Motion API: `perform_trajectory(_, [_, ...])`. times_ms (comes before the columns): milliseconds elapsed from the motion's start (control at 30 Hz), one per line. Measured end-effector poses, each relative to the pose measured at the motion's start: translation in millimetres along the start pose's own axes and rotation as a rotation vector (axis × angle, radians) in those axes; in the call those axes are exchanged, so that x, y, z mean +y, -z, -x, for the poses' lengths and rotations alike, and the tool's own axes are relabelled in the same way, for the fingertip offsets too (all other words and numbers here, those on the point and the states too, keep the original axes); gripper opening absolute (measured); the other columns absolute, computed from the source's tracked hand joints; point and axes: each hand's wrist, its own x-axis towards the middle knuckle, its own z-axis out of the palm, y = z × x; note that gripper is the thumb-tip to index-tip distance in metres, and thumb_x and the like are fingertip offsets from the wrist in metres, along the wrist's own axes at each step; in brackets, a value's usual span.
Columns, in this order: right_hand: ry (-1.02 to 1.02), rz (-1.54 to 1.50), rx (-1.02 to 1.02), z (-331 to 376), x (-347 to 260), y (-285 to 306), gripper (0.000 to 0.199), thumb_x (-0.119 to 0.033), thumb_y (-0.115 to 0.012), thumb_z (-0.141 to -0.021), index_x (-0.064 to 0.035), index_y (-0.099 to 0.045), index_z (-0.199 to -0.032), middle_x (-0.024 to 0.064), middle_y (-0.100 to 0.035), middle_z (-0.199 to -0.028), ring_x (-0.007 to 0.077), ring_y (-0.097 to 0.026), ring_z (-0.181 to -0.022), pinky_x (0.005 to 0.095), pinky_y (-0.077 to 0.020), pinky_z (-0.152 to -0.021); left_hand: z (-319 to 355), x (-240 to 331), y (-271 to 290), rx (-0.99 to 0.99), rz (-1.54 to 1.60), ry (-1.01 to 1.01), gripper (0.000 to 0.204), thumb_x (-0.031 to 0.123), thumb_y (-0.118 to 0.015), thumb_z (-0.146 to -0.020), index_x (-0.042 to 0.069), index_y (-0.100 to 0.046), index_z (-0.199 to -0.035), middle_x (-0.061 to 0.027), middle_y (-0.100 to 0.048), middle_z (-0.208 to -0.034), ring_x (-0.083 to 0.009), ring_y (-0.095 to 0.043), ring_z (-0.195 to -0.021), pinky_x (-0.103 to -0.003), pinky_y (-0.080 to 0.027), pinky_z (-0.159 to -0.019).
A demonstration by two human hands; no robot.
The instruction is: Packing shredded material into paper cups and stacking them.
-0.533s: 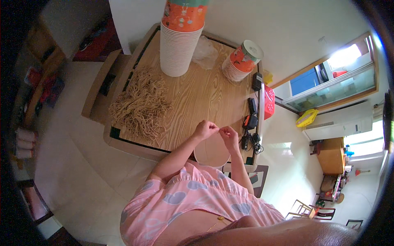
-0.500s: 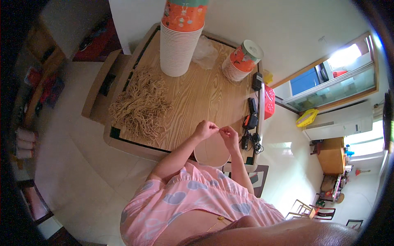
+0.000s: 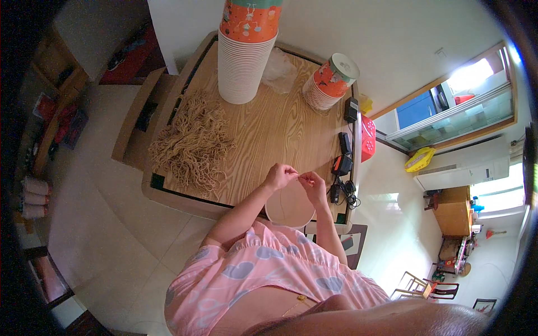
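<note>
My left hand (image 3: 281, 176) and my right hand (image 3: 312, 183) meet fingertip to fingertip above a round, pale tub (image 3: 297, 210) at the table's front edge. Both are pinched closed. Whatever lies between the fingertips is too small to make out. A thin strand (image 3: 282, 206) shows against the inside of the tub, below my left hand. To the left on the table lies a loose heap of tan yarn strands (image 3: 193, 143), apart from both hands.
A tall stack of paper tubs (image 3: 241, 67) stands at the back of the wood-grain table (image 3: 269, 134). Beside it lies a crumpled clear plastic bag (image 3: 278, 71). Shorter stacked tubs (image 3: 326, 87) stand at the back right. Black adapters (image 3: 342, 165) with cables line the right edge.
Both hands stay almost where they were, pinched together over the tub. The thin strand inside the tub has shifted slightly.
</note>
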Motion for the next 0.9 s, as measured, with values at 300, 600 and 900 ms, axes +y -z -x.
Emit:
perform_trajectory(300, [0.047, -0.036, -0.037, -10, -21, 10, 0.014, -0.005, -0.055, -0.081, -0.0036, -0.061, -0.094, 0.0010, -0.059, -0.082, 0.0075, -0.053, -0.074, 0.0210, -0.0431, -0.066, -6, -18, -5, -0.030, 0.056, 0.019, 0.011, 0.011, -0.066, -0.073, 0.002, -0.064, -0.079, -0.0030, -0.063, -0.068, -0.0083, -0.056, -0.061, -0.024, -0.045, -0.058])
perform_trajectory(600, [0.276, 0.154, -0.176, -20, -36, 23, 0.015, -0.002, -0.059, -0.073, -0.0047, -0.063, -0.087, 0.0087, -0.060, -0.082, 0.0215, -0.057, -0.078, 0.0297, -0.0447, -0.070, -6, -12, -4, -0.051, 0.015, 0.034, 0.017, 0.020, -0.067, -0.070, 0.005, -0.065, -0.079, -0.0074, -0.064, -0.069, -0.0140, -0.060, -0.062, -0.027, -0.046, -0.059])
perform_trajectory(900, [0.335, 0.304, -0.210, -26, -37, 21, 0.007, -0.008, -0.057, -0.074, -0.0038, -0.060, -0.078, 0.0088, -0.060, -0.080, 0.0274, -0.055, -0.078, 0.0346, -0.0432, -0.071, -6, -12, -3, -0.031, 0.010, 0.033, 0.018, 0.020, -0.067, -0.070, 0.004, -0.065, -0.079, -0.0086, -0.064, -0.071, -0.0145, -0.061, -0.064, -0.027, -0.047, -0.060])
